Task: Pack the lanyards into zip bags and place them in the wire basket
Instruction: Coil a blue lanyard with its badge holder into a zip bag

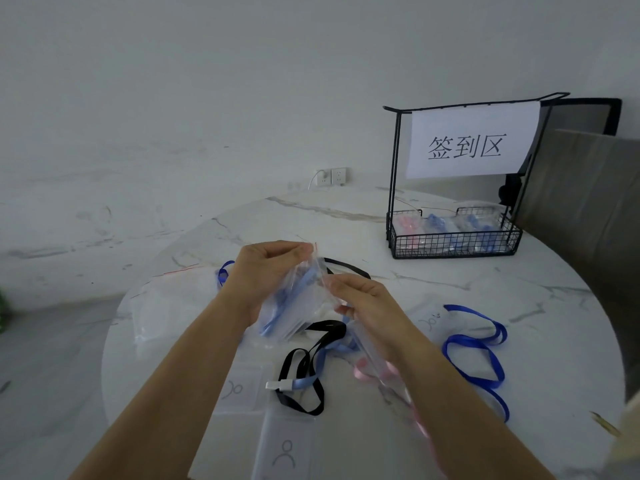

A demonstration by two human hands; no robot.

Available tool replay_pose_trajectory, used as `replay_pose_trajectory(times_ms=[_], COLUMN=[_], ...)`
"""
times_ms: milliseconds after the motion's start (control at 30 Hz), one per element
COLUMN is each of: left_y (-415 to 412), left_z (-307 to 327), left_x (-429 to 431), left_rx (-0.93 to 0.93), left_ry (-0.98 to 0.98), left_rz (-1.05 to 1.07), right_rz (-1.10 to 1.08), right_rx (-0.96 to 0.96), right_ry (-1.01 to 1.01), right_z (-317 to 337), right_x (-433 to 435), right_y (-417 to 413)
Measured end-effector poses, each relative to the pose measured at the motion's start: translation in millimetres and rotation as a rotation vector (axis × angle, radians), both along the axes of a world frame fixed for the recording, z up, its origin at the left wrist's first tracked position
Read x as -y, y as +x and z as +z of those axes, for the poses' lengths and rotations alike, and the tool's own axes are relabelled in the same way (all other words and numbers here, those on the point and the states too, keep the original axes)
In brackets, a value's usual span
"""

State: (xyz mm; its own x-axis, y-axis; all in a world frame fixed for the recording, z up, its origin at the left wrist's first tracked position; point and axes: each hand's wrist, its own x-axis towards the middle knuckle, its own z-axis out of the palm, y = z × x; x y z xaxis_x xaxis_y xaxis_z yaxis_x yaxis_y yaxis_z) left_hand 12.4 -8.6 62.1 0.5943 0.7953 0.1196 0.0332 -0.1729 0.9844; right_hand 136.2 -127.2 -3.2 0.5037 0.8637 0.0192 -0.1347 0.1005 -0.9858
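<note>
Above the middle of the round table I hold a clear zip bag (298, 306) with a light blue lanyard (282, 303) inside. My left hand (266, 268) pinches the bag's top edge at the far corner. My right hand (363, 303) pinches the same edge at the near corner. On the table below lie a black lanyard (304, 372), a pink lanyard (391, 379) and a dark blue lanyard (481, 344). The black wire basket (453, 242) stands at the far right and holds several filled bags.
A pile of empty zip bags (162, 313) lies at the left of the marble table (433, 282). Clear badge holders (284, 448) lie near the front edge. A paper sign (471, 143) hangs over the basket. A chair (588, 188) stands at the right.
</note>
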Motion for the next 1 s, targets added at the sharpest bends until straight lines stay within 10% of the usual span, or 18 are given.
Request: replay_pose_trajectory(times_ms=[367, 667, 1000], left_y=[-1.3, -2.4, 1.8], left_z=[1.2, -9.0, -23.4], left_x=[13.5, 10.3, 12.2], left_rx=[0.148, 0.138, 0.425], left_ry=[-0.283, -0.201, -0.549], left_rz=[-0.087, -0.026, -0.084], right_rz=[-0.082, 0.007, -0.281], right_rx=[-0.420, -0.056, 0.249], right_ry=[0.091, -0.171, 0.278], right_z=[-1.2, 6.7, 22.8], right_x=[-2.2, 3.5, 8.9], right_y=[3.8, 3.4, 12.3])
